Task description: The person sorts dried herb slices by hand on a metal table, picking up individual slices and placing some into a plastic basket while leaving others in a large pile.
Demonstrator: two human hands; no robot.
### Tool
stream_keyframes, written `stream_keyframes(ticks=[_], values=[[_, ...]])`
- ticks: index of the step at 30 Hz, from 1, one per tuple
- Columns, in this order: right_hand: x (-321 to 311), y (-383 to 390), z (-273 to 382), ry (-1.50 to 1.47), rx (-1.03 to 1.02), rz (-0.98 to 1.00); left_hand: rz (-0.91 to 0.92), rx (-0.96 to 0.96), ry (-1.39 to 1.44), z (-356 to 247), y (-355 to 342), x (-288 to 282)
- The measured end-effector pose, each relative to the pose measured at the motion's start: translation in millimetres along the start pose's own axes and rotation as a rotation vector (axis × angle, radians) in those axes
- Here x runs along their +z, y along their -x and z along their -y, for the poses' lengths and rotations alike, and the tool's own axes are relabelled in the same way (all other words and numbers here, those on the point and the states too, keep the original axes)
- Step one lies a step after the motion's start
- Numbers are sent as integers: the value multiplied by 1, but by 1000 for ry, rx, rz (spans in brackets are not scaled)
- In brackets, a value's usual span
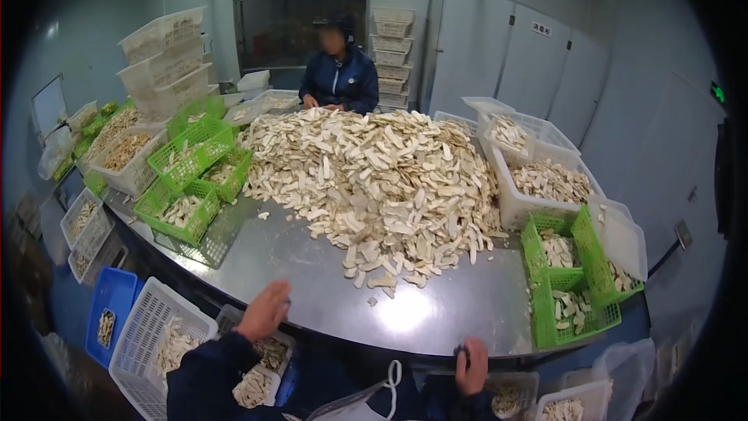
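A large heap of pale dried slices point(374, 179), perhaps sliced mushroom, covers the middle of the metal table point(312, 265). Over the table's near edge, left of centre, my left hand point(265, 313) is open, its fingers stretched out close together; a small dark spot shows by the fingertips. My right hand point(473, 368) is at the near edge on the right, fingers curled in, with a small dark thing beside them that I cannot make out. Neither hand touches the heap. A few loose slices point(383, 282) lie at the heap's near end.
Green baskets point(179, 210) with slices stand on the left, more green baskets point(573, 312) on the right. A white bin point(510, 206) sits at the right rear. Below the left edge are a white basket point(128, 366) and a blue tray point(100, 343). Another person point(340, 78) works across the table.
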State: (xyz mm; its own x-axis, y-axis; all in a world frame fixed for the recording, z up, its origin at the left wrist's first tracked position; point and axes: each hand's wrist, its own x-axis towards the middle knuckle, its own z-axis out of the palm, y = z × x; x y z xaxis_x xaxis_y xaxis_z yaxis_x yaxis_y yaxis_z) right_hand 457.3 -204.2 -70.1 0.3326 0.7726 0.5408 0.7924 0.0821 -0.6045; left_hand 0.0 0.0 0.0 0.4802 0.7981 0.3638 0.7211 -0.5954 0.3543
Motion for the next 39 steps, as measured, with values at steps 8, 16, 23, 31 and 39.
stream_keyframes(ticks=[8, 16, 23, 31, 39], values=[[14, 137, -37, -140, 658, 661, 434, -681, 384, -34, 193, 53], [23, 201, -94, -252, 1167, 1224, 911, -613, 455, -25, 227, 96], [27, 207, -90, -277, 1289, 1146, 981, 183, 304, -4, 249, 128], [59, 160, -104, -254, 1297, 970, 1093, -621, 450, 30, 205, 173], [110, 96, -132, -198, 1357, 901, 1099, -807, 471, 63, 136, 215]])
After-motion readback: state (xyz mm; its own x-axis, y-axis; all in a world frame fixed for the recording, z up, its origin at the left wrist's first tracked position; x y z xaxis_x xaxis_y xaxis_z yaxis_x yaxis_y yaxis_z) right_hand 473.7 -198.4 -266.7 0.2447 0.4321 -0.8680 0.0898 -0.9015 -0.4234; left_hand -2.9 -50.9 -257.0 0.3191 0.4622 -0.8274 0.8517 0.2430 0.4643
